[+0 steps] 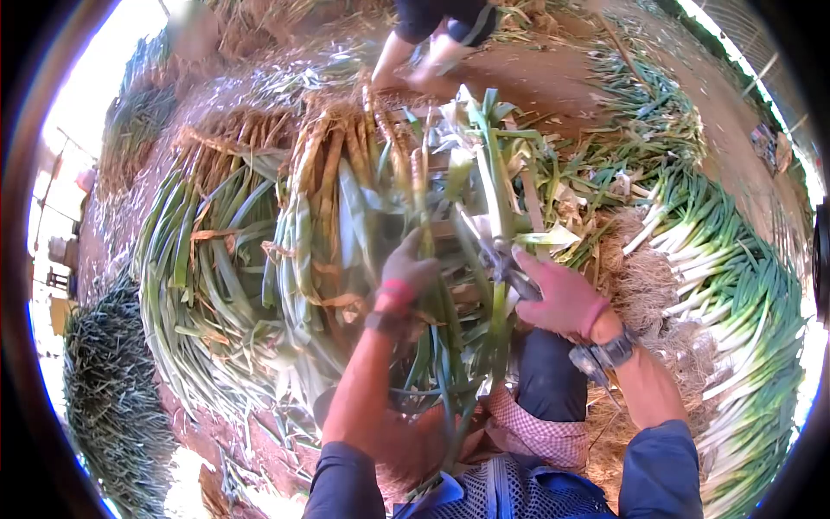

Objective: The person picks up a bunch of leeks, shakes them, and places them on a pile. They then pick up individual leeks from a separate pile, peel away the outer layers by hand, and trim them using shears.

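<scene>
- Head view: the left hand (406, 270), in a thin glove with a reddish cuff, reaches over a heap of long-leaved leeks (207, 242); it is blurred, with its fingers at 1 brownish stalk (419, 186), and how firmly they close cannot be told.
- The right hand (558, 298), in a pink glove, grips a dark metal hand tool (501, 261), which looks like shears.
- The tool lies across 1 upright leek (493, 190) with a pale stem, just in front of the right fingers; whether its blades are closed cannot be told.
- The heap spreads left of the hands, brown root ends away from the wearer, green leaves hanging nearer.
- Dry roots (644, 268) lie in a pile beyond the right hand.
- Farther right, white-stemmed leeks (752, 298) form a long curved row, stems towards the wearer.
- A watch (616, 349) sits on the right wrist.
- Near the top edge, another person (441, 43) in dark clothing shows bare limbs, blurred.
</scene>
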A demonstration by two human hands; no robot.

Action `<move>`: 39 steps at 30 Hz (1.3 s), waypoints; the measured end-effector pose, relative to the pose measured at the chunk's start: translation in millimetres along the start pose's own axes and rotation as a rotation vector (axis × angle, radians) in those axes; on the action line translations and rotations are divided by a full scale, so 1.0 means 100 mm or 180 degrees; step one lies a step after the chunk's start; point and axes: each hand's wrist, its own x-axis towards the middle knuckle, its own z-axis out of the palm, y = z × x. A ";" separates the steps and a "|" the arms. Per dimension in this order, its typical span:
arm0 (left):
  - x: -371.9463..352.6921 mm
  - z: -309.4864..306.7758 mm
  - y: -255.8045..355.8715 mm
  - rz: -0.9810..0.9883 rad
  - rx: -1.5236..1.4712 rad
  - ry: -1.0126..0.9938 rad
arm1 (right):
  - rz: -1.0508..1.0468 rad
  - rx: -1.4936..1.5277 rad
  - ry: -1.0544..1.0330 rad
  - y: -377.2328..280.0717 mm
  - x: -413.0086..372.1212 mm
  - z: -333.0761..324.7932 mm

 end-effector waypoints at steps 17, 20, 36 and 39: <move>-0.05 -0.03 -0.05 -0.0139 0.0260 0.0046 | -0.0016 -0.0216 -0.0555 -0.34 0.93 0.06; -0.07 -0.04 -0.06 0.0358 0.0829 0.0234 | -0.0132 -0.0279 -0.0222 -0.28 1.29 0.16; -0.15 0.01 0.04 0.0087 0.0545 0.0063 | 0.0215 0.0102 -0.0413 -0.37 1.57 0.06; -0.29 0.08 0.16 0.0296 0.1197 0.0222 | 0.0331 0.0057 -0.0402 -0.36 1.24 0.07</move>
